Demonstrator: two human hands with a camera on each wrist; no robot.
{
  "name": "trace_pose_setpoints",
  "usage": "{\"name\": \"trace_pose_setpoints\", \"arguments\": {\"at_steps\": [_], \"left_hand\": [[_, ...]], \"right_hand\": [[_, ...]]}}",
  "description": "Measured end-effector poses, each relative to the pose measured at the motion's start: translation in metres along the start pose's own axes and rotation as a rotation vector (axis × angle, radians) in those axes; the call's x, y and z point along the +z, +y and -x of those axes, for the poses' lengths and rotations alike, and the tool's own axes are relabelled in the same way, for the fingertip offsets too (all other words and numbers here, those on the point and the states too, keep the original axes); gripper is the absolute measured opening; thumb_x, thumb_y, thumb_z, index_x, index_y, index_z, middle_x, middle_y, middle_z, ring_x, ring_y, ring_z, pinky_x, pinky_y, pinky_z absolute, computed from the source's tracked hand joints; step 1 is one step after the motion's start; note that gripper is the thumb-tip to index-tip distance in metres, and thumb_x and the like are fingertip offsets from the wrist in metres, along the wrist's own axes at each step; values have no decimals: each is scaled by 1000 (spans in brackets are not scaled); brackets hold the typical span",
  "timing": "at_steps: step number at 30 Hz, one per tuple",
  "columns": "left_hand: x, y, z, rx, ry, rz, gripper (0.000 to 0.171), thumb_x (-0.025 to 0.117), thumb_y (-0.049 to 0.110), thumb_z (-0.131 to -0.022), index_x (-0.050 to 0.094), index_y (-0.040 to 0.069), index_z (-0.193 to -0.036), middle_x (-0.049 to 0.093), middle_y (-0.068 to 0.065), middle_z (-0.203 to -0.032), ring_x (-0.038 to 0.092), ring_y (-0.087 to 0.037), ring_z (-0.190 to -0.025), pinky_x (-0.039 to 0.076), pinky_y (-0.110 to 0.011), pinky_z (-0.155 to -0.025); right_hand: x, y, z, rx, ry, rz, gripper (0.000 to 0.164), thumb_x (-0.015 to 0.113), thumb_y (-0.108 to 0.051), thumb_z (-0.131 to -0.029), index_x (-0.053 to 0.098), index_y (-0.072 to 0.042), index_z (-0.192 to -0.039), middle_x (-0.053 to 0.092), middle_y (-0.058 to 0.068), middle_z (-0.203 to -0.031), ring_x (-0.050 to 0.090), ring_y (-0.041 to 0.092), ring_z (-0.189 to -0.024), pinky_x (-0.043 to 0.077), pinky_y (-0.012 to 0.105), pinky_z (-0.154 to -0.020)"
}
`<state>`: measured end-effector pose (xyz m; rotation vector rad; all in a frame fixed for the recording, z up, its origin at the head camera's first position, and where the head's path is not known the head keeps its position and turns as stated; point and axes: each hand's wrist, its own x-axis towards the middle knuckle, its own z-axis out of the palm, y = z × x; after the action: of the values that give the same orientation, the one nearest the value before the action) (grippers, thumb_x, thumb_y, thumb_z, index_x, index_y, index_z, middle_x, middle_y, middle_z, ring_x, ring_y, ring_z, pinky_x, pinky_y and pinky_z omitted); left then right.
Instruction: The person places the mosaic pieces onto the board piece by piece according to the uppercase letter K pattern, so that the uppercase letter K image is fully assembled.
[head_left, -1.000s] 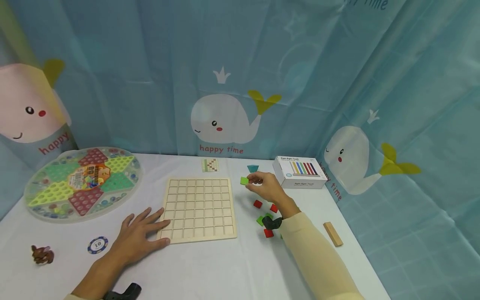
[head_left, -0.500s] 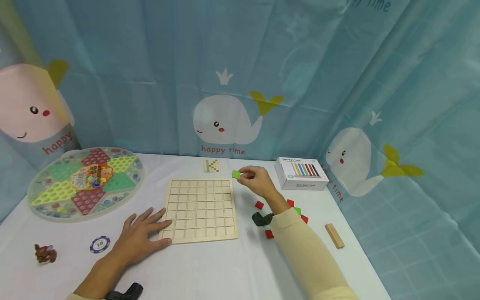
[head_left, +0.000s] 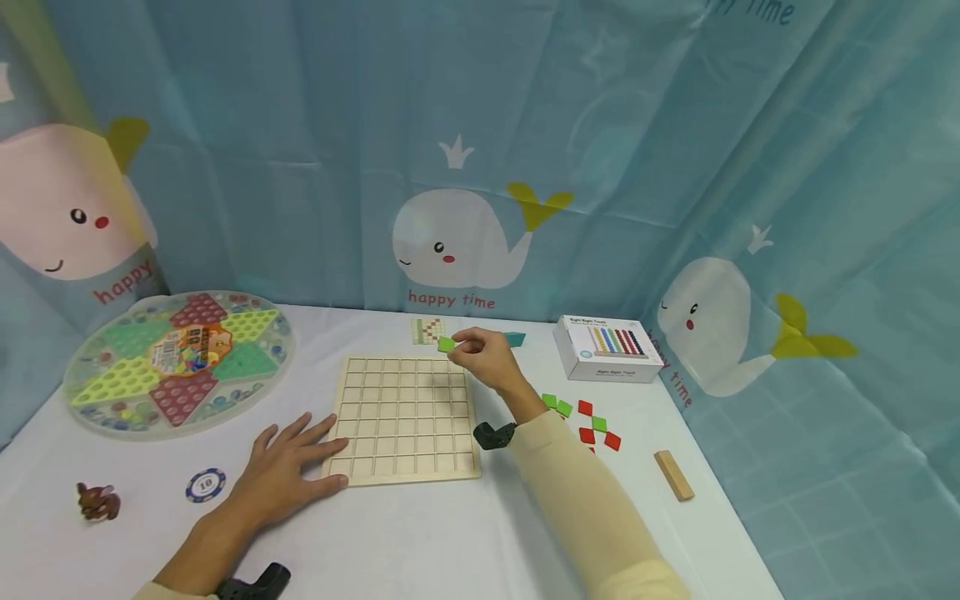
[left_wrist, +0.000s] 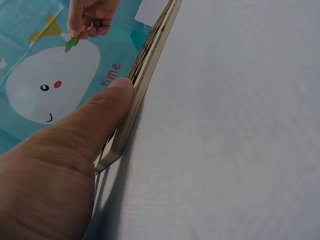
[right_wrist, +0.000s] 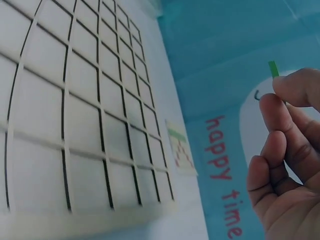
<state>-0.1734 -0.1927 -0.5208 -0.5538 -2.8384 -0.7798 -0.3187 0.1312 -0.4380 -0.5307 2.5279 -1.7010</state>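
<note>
A pale wooden grid board (head_left: 405,421) lies flat with its square cells bare. My left hand (head_left: 281,475) rests at its left edge, fingers spread; in the left wrist view the thumb (left_wrist: 107,107) lies along the board's near edge. Above the board's far right corner, my right hand (head_left: 487,358) pinches a green square tile (head_left: 446,344) between thumb and fingertips. The right wrist view shows that tile (right_wrist: 273,69) edge-on, held up off the board. A small pattern card (head_left: 428,331) with coloured squares lies just behind the board.
Several red tiles (head_left: 612,441) and green tiles (head_left: 550,401) lie right of the board, partly behind the right sleeve. A white box (head_left: 609,348), teal block (head_left: 514,339), wooden block (head_left: 674,476), round marble game board (head_left: 180,362), poker chip (head_left: 206,485) and brown figurine (head_left: 98,502) stand around.
My right hand has carried the green tile leftward and slightly up, from right of the board to over its far right corner. The left hand keeps its place on the board.
</note>
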Motion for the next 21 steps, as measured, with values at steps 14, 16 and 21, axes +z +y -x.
{"name": "trace_pose_setpoints", "arguments": {"at_steps": [14, 16, 21], "left_hand": [[1, 1, 0, -5, -4, 0, 65, 70, 64, -75, 69, 18, -122, 46, -10, -144, 29, -43, -135, 8, -65, -105], [1, 1, 0, -7, -1, -2, 65, 70, 64, -75, 69, 18, -122, 46, -10, -144, 29, -43, -135, 8, -65, -106], [1, 1, 0, -23, -6, -10, 66, 69, 66, -75, 69, 18, -122, 46, -10, -145, 28, -43, -135, 7, -65, -106]], "right_hand": [[45, 3, -17, -19, -3, -49, 28, 71, -7, -87, 68, -2, -114, 70, 4, -84, 65, 20, -78, 54, 31, -71], [51, 3, -19, -2, -2, -58, 28, 71, -8, -87, 68, -3, -114, 69, 4, -84, 65, 21, -79, 54, 30, -71], [67, 5, -24, 21, -20, -9, 27, 71, -11, -88, 68, -5, -114, 69, 0, -83, 66, 26, -82, 53, 27, -69]]}}
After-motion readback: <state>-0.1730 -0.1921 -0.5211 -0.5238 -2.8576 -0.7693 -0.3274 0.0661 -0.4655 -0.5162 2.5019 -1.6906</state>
